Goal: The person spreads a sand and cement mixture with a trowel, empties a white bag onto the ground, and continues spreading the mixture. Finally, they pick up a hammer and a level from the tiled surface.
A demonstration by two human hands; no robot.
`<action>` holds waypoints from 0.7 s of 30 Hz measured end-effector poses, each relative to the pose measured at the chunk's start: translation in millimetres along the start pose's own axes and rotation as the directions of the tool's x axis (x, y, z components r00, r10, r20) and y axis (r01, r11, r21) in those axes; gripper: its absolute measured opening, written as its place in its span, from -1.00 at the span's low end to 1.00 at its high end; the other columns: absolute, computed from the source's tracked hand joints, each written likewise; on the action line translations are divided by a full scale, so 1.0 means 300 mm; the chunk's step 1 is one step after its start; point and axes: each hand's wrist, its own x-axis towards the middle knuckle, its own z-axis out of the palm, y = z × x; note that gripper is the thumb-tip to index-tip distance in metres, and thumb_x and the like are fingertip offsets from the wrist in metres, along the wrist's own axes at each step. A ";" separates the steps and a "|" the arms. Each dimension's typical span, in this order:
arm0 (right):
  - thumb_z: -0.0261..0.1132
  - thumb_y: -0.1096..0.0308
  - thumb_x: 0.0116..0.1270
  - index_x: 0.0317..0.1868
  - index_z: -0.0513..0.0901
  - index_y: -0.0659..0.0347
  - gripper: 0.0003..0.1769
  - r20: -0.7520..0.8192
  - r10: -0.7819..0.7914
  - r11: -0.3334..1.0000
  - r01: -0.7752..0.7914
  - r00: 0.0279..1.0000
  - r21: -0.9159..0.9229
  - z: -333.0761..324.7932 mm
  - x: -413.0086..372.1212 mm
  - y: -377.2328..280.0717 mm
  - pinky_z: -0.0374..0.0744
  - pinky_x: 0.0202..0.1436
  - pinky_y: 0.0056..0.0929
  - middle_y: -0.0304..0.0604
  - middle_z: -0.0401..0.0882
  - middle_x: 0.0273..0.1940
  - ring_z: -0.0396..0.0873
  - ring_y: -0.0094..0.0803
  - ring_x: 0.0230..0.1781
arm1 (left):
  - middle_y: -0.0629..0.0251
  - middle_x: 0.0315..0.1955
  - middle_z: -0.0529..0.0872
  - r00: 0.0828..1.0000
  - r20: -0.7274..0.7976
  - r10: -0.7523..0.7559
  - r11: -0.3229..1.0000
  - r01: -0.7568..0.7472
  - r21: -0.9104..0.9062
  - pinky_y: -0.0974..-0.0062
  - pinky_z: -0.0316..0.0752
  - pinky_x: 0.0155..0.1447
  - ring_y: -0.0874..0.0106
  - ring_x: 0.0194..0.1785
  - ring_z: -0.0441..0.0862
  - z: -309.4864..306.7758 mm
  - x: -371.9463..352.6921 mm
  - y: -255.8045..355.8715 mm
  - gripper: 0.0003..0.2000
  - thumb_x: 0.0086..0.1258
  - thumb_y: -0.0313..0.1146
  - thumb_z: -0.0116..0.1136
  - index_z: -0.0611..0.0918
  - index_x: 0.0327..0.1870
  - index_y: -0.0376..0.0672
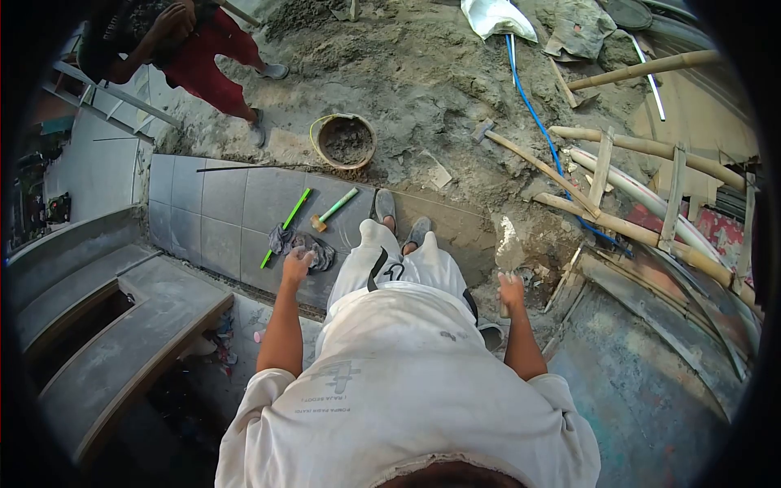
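Setting: outdoor building site, seen from above past a white shirt and white trousers.
Near surface: grey concrete steps (122, 325) at lower left, dusty, edged with a raised rim.
Floor: laid grey tiles (220, 207) in a neat grid just beyond the steps, meeting bare packed earth at the far edge.
Left hand (297, 264): stretched down to the tiles, fingers bent and slightly apart, resting on the near edge of a dark cloth (313, 246); cannot tell whether clamped on it or only touching.
Cloth look: crumpled, dark grey, lying flat on the tiles just left of the feet.
Right hand (511, 289): closed round the handle of a trowel (508, 244), fingers together.
Trowel look: pointed blade aimed away from the body, coated in pale grey mortar, held over the untiled strip right of the feet.
On the tiles: green straightedge (285, 218) touching the cloth, green-handled mallet (333, 210) just beside it.
Beyond the tiles: round bucket (346, 140) with grey mix inside, standing on the earth.
Right side: long-handled hammer (521, 154), blue hose (537, 122), bamboo poles (643, 146) lying crossed.
Far left: another person in red trousers (207, 57), standing on the earth.
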 end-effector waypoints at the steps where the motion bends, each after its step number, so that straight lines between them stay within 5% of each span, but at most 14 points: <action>1: 0.30 0.06 0.26 -0.12 0.58 0.35 -0.54 -0.020 -0.018 0.999 0.018 1.000 -0.036 0.003 0.012 0.025 0.50 -0.56 -0.37 -0.05 0.59 -0.46 0.51 -0.36 -0.67 | 0.16 -0.28 0.72 1.000 0.002 -0.004 1.000 0.004 -0.001 0.51 0.52 -0.12 0.44 -0.24 0.65 -0.009 0.007 -0.009 -0.49 0.22 -0.18 0.32 0.55 0.08 -0.40; 4: 0.26 0.06 0.31 -0.32 0.52 0.23 -0.64 -0.045 -0.100 0.992 0.096 0.994 -0.083 0.035 0.049 0.049 0.45 -0.60 -0.38 -0.22 0.45 -0.60 0.47 -0.41 -0.66 | 0.15 -0.27 0.72 0.999 -0.003 -0.053 0.996 0.052 -0.074 0.51 0.52 -0.12 0.43 -0.23 0.65 -0.035 0.078 -0.011 -0.50 0.24 -0.19 0.31 0.56 0.07 -0.41; 8: 0.26 0.05 0.31 -0.33 0.52 0.22 -0.64 -0.057 -0.044 0.995 0.038 0.997 -0.090 0.098 0.038 -0.124 0.45 -0.59 -0.41 -0.22 0.46 -0.59 0.49 -0.40 -0.63 | 0.12 -0.24 0.72 1.000 0.028 0.004 0.996 -0.001 -0.087 0.52 0.52 -0.11 0.43 -0.21 0.65 -0.055 0.200 0.059 -0.50 0.26 -0.22 0.29 0.53 0.10 -0.43; 13: 0.29 0.09 0.29 -0.22 0.51 0.19 -0.67 0.015 0.057 0.989 -0.059 0.998 0.135 0.167 0.019 -0.297 0.39 -0.67 -0.43 -0.23 0.44 -0.61 0.42 -0.47 -0.73 | 0.09 -0.18 0.72 0.999 0.046 0.000 0.997 0.004 -0.079 0.53 0.52 -0.09 0.42 -0.16 0.66 -0.067 0.227 0.209 -0.49 0.28 -0.23 0.27 0.50 0.14 -0.43; 16: 0.29 0.10 0.30 -0.22 0.50 0.20 -0.68 0.031 0.025 0.997 -0.027 0.999 0.076 0.154 -0.016 -0.370 0.39 -0.69 -0.44 -0.24 0.44 -0.63 0.42 -0.47 -0.75 | 0.11 -0.15 0.71 0.997 0.071 0.038 0.998 -0.033 -0.060 0.53 0.51 -0.10 0.44 -0.18 0.66 -0.063 0.207 0.247 -0.49 0.28 -0.23 0.26 0.50 0.14 -0.43; 21: 0.29 0.09 0.30 -0.24 0.49 0.20 -0.67 0.060 -0.035 0.997 0.031 0.998 0.070 0.090 0.027 -0.383 0.40 -0.70 -0.44 -0.24 0.45 -0.61 0.43 -0.47 -0.76 | 0.26 -0.26 0.69 1.000 0.011 0.020 0.961 -0.016 -0.276 0.60 0.42 -0.33 0.56 -0.35 0.54 -0.031 0.132 0.313 -0.54 0.29 -0.25 0.25 0.52 0.14 -0.36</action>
